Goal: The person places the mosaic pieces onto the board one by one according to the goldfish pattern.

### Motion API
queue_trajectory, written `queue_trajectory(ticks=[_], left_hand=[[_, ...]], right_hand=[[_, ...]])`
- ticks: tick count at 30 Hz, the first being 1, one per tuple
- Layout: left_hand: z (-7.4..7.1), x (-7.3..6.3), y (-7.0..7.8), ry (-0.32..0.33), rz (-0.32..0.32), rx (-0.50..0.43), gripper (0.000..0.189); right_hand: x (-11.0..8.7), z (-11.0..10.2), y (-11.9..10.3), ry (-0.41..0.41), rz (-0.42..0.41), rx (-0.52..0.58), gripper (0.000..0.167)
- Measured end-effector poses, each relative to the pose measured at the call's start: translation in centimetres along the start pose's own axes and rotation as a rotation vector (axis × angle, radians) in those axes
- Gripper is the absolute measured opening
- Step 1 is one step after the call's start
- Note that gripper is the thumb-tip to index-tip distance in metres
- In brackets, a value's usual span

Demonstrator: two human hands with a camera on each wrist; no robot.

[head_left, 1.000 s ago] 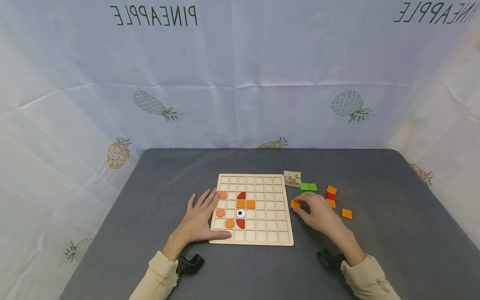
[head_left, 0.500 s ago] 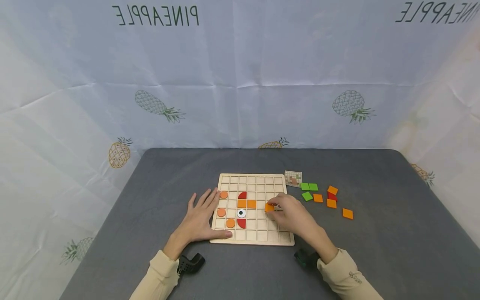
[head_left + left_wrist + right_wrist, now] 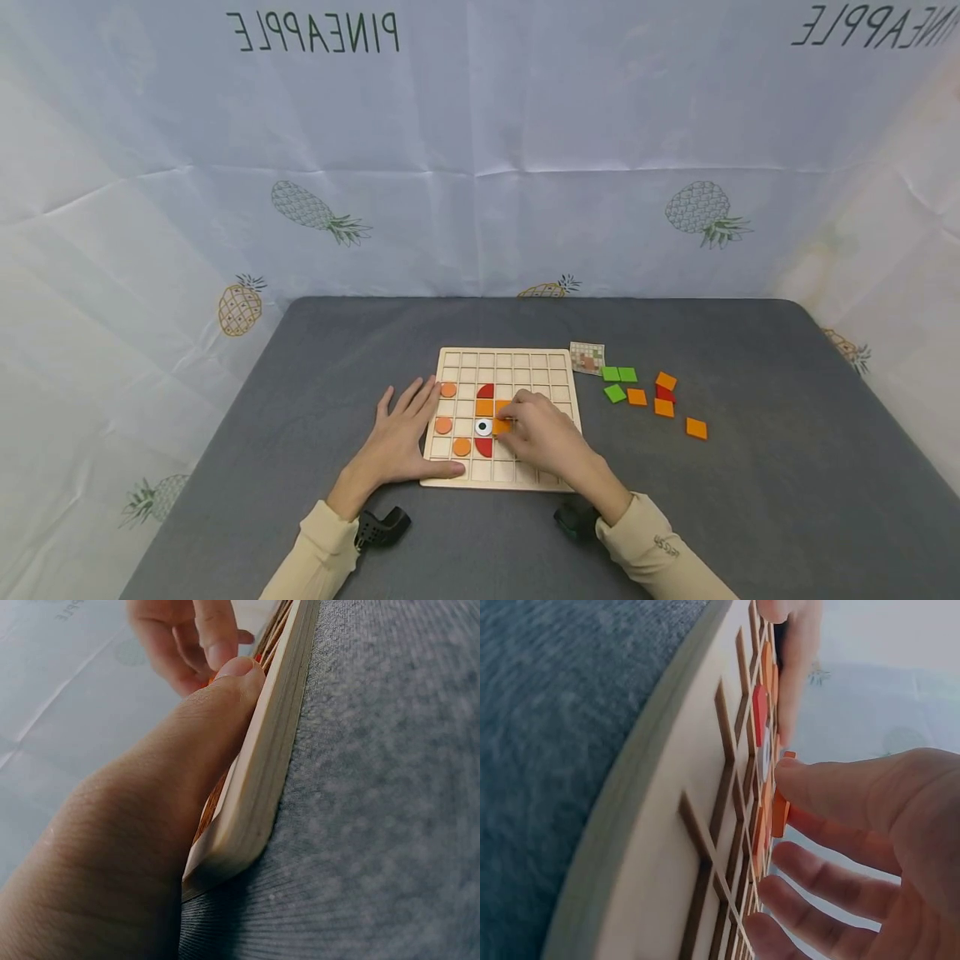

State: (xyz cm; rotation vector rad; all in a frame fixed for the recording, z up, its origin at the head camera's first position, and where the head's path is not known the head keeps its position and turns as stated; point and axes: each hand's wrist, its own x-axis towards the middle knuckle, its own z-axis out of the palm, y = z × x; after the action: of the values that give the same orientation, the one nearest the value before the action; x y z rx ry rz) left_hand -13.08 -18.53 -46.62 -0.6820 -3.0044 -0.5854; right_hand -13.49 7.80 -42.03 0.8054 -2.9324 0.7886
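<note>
My left hand [image 3: 401, 433], fingers spread wide, rests on the left edge of the gridded board [image 3: 522, 477]; just right of the white eye disc [image 3: 483, 427], my right hand [image 3: 546, 433] pinches an orange square tile [image 3: 780, 816]; loose tiles [image 3: 663, 408] lie farther right.

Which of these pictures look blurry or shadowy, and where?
Head: fairly even light on the board; left wrist: the curtain soft and washed out, a dark shadow by the board's corner; right wrist: the curtain behind the right hand pale and hazy, the grey tabletop soft, and the whole scene tilted.
</note>
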Motion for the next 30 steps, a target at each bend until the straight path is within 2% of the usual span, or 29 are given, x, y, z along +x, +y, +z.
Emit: queue_trajectory(ticks=[6, 17, 30], left_hand=[[-0.02, 0.12, 0.09, -0.004, -0.004, 0.008, 0.131], [0.04, 0.09, 0.07, 0.0, -0.005, 0.005, 0.134], [0.16, 0.08, 0.0, -0.007, -0.009, 0.009, 0.134]], right_hand=[[-0.02, 0.24, 0.14, 0.01, 0.018, 0.0, 0.022], [0.14, 0.37, 0.22, -0.02, 0.073, 0.026, 0.021], [-0.12, 0.15, 0.82, -0.013, 0.057, 0.038, 0.019]])
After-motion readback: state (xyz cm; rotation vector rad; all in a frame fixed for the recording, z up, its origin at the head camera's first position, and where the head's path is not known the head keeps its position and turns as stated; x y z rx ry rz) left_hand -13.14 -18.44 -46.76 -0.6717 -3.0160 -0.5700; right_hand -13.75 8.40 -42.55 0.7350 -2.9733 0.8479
